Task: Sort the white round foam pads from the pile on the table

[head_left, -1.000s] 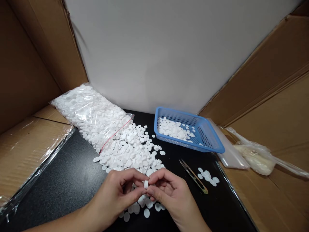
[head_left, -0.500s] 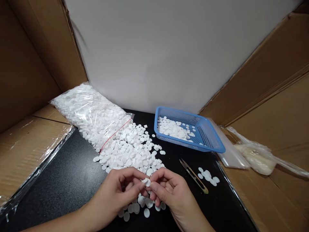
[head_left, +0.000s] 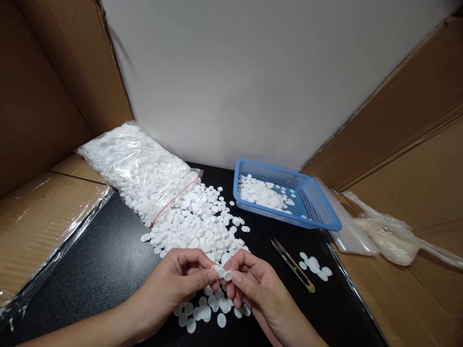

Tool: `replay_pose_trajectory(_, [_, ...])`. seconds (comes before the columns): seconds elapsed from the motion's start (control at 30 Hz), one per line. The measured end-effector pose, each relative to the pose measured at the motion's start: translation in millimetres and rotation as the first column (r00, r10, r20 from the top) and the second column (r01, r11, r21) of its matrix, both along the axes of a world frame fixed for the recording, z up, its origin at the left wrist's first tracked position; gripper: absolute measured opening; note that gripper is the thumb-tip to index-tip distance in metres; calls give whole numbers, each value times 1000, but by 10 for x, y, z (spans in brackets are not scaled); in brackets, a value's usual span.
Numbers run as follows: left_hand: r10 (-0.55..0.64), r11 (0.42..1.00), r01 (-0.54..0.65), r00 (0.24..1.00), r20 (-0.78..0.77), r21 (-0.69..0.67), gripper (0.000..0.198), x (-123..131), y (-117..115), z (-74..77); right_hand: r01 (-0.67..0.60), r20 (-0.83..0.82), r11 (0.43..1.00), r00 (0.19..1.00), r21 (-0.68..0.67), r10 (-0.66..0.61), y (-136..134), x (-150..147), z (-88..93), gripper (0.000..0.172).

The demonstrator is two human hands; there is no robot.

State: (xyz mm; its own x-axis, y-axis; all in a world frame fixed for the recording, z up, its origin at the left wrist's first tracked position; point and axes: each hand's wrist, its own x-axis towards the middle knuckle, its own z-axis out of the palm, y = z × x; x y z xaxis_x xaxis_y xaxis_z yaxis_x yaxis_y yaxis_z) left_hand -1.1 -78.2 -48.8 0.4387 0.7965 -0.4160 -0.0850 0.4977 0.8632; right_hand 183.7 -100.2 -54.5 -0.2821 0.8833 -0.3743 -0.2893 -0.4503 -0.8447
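My left hand (head_left: pixel 181 282) and my right hand (head_left: pixel 253 282) meet at the near middle of the black table (head_left: pixel 104 262). Both pinch small white discs (head_left: pixel 222 273) between thumb and fingertips; two discs show, pulled slightly apart. Just beyond my fingers lies a big loose pile of white discs (head_left: pixel 195 226), spilling from an open clear bag (head_left: pixel 137 168) with a red zip line. Several more discs (head_left: pixel 206 313) lie under my hands.
A blue mesh basket (head_left: pixel 314 207) holding white discs stands at the right rear. Thread snips (head_left: pixel 293 271) and a small cluster of discs (head_left: pixel 314 265) lie right of my hands. Cardboard sheets flank both sides; a plastic bag (head_left: pixel 383 236) rests on the right one.
The stacked discs held upright between my fingertips have been turned and separated; two now show flat. My hands shifted slightly nearer and lower.
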Motion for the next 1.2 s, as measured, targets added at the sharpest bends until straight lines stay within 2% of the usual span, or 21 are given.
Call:
replay_pose_trajectory(0.27, [31,999,-29,997,-67,38,39,30,-6,7,20,10,996,1000,90,-21,-48,5,-46,34])
replay_pose_trajectory(0.5, [39,994,-28,993,108,-107,25,58,-11,39,8,61,986,998,165,-19,-54,2,-78,36])
replay_pose_trajectory(0.7, [22,991,-9,995,95,-136,32,57,-13,35,31,60,984,997,178,-42,-36,-7,-90,37])
replay_pose_trajectory(0.97, [24,967,18,987,162,-256,37,20,4,27,-26,104,978,995,209,5,-48,35,-178,36])
replay_pose_trajectory(1.2, [-3,978,35,988,153,-208,38,27,-13,2,-35,109,974,994,222,11,-33,48,-200,36])
